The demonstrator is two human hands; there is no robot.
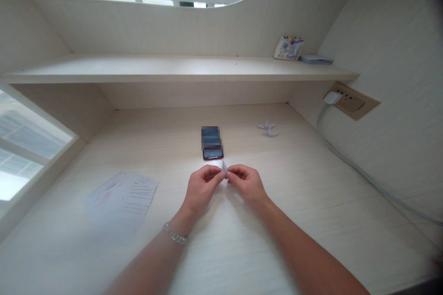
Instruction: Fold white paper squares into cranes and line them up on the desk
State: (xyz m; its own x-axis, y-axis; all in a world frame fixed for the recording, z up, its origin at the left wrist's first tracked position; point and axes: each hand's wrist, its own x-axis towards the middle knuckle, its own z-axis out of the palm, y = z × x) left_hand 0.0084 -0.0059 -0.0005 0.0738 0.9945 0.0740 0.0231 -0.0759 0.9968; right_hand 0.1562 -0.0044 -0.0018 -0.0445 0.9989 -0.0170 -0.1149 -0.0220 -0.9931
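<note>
My left hand (200,186) and my right hand (246,182) meet over the middle of the pale wooden desk (294,221). Both pinch a small folded piece of white paper (224,167) between thumb and fingers, its tip pointing up. A phone (212,144) lies flat just beyond the hands. Two small folded paper cranes (268,129) rest further back to the right. A bracelet sits on my left wrist.
Printed sheets (121,193) lie on the desk at the left. A shelf (173,71) runs above, carrying a small packet (288,48) and a flat card. A wall socket (349,100) with a white plug and cable is on the right.
</note>
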